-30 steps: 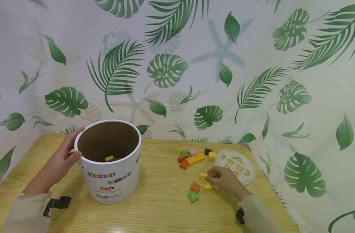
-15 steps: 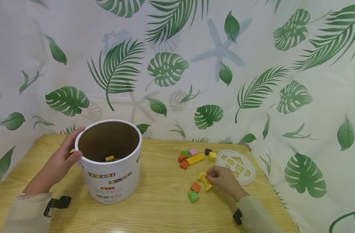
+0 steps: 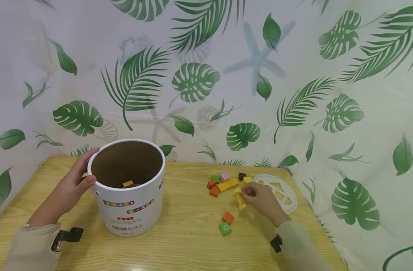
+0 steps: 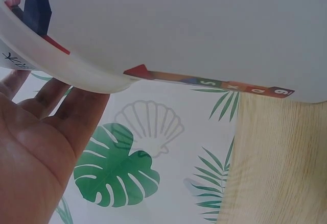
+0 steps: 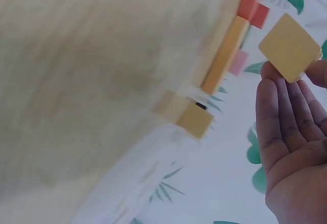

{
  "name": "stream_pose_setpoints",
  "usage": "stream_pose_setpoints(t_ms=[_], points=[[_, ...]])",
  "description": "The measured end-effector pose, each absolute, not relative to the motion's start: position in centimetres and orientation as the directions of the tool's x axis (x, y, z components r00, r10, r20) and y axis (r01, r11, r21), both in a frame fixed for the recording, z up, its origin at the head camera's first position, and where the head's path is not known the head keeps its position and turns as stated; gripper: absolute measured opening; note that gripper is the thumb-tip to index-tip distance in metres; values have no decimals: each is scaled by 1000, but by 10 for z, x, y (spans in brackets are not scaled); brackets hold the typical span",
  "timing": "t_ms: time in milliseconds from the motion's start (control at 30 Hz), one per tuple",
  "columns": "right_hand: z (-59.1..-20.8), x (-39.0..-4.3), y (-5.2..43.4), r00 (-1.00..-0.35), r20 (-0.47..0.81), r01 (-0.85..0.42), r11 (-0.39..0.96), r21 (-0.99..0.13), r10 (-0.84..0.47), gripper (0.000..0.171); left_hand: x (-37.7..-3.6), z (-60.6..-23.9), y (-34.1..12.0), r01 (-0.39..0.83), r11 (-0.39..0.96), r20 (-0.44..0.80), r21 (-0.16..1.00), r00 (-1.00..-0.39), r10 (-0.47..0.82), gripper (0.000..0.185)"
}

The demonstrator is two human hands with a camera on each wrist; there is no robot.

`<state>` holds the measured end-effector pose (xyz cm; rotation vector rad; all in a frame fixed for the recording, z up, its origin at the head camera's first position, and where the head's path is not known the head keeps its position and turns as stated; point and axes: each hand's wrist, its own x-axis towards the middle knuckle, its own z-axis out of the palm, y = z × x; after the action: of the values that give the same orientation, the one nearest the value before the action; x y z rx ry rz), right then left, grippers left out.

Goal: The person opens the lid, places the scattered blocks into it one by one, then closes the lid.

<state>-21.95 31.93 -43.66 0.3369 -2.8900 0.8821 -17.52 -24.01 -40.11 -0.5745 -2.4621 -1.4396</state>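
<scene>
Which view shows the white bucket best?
The head view: it shows the white bucket nearly whole, from rim to base, opening included. The left wrist view gives only a cropped part of it by the left hand; the right wrist view misses it.

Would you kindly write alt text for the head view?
A person's right-hand grip holds a blurred yellow block over a wood-grain table; the left-hand grip holds a white round bucket. Coloured blocks and a white oval plate with cutouts lie towards the right.
</scene>
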Motion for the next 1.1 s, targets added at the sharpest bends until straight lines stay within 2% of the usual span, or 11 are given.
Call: stream_pose_setpoints(t_ms=[367,533,867,1100], points=[[-410,-233,292,-967,178,-255,758,-600,-184,13,-178,-402,-240,437,452,383,778,-899,212,72],[-394,-241,268,-950,209,-311,732,-606,-230,14,-177,-403,-241,429,463,379,775,-903,201,72],[-353,-250,207,-905,274,-424,627,-653,-327,13,-174,-400,-239,425,445,366,788,-905,215,73],[-327,-253,159,-830,384,-554,527,-644,-403,12,-177,-400,-239,424,437,361,793,-905,224,73]])
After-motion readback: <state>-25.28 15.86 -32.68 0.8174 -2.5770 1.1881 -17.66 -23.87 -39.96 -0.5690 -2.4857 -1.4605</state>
